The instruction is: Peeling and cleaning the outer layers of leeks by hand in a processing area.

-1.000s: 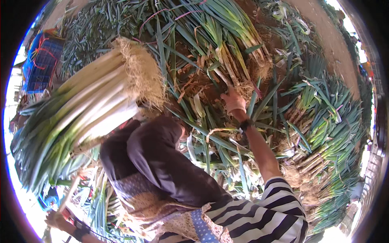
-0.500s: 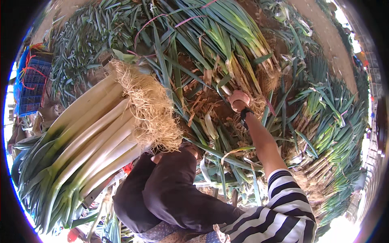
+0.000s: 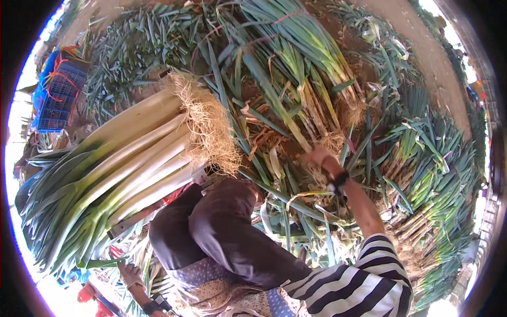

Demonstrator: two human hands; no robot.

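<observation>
My right hand (image 3: 323, 160), slightly blurred, is closed round the lower end of a leek (image 3: 297, 132), whose green leaves stretch away to the far side. Beside it lies a bundle of leeks (image 3: 303, 47) with brown, dry outer layers and pink ties among the leaves. My left hand (image 3: 130, 276), in a pale glove, shows at the lower left near a green leaf end (image 3: 103, 262); its grip on that leaf is unclear. A big stack of clean white leeks (image 3: 142, 148) lies at my left, its shaggy roots (image 3: 206, 124) turned toward the middle.
More leeks in heaps lie at the far left (image 3: 142, 53) and along the right (image 3: 433, 179). Blue plastic crates (image 3: 60, 95) with red string stand at the left rim. Loose peelings (image 3: 264, 137) litter the ground in front of my knees (image 3: 222, 216).
My right hand has come nearer to me, drawing the leek along. My left hand has come into view at the lower left. The white stack sits further right and higher in the picture.
</observation>
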